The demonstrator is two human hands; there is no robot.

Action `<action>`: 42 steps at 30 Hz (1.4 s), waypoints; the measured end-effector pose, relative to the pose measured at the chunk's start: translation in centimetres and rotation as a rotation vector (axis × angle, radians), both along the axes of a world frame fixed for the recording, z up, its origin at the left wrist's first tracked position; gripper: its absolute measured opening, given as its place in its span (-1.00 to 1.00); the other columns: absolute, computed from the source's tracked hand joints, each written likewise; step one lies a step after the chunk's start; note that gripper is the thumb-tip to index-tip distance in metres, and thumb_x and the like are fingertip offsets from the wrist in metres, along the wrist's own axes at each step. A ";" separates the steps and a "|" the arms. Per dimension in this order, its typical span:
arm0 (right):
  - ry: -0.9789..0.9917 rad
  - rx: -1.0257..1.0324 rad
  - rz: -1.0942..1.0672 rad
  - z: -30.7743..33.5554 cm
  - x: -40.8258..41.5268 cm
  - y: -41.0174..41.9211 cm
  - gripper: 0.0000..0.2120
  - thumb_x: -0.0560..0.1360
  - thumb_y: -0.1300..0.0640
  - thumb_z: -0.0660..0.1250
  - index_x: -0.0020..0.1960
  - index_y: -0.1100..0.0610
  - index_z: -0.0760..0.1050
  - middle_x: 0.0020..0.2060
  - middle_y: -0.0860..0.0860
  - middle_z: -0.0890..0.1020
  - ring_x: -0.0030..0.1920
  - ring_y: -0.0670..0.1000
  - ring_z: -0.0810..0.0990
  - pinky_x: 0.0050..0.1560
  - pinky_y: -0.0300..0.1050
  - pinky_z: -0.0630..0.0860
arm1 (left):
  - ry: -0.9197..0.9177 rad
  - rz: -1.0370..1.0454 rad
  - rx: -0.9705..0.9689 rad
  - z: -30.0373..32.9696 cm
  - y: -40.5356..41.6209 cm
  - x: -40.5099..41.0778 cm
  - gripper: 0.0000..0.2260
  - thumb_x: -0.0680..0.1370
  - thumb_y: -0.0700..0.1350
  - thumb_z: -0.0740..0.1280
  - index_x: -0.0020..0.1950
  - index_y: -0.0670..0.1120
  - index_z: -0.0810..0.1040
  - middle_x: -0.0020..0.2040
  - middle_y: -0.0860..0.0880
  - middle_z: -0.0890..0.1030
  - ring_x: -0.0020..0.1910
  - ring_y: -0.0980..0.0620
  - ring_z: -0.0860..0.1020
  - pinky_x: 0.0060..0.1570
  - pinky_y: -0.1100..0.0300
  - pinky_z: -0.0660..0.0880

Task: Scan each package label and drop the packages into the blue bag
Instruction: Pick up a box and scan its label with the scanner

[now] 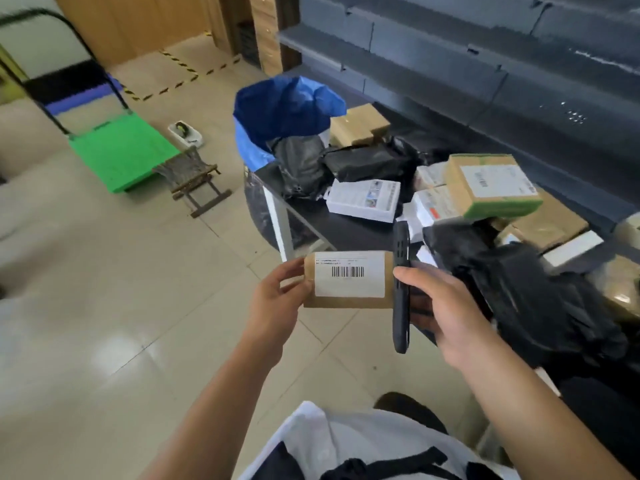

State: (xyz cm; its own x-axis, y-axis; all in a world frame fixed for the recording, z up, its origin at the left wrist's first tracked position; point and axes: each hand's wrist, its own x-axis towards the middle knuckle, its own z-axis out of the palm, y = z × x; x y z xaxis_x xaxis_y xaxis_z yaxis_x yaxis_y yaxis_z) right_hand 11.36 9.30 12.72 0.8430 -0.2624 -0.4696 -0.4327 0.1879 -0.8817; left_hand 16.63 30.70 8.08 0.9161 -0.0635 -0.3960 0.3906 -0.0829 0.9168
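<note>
We see the blue bag [284, 109] standing open at the table's [346, 230] far end, its contents hidden from us. Our left hand [277, 306] pinches a brown package [346, 299] by its left edge, barcode label [349, 273] facing up, above open tiled floor [138, 289]. Our right hand [440, 306] grips a black phone [401, 289] edge-on just beside the package. More parcels crowd the table.

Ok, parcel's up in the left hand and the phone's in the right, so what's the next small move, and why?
Probably turn the phone to face the barcode label. The right hand holds it edge-on beside the brown package, which the left hand pinches label-up; the blue bag waits beyond.
</note>
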 end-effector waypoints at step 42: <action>0.052 0.140 -0.107 -4.5 54.4 7.6 -0.80 0.57 0.12 0.38 0.16 0.04 0.67 -0.07 -0.02 0.77 -0.04 -0.01 0.73 -0.08 -0.11 0.56 | 0.138 -0.292 -0.026 -0.9 8.4 60.6 -0.76 0.60 -0.18 0.39 0.17 0.11 0.69 0.21 -0.27 0.54 0.20 -0.08 0.61 0.05 -0.15 0.65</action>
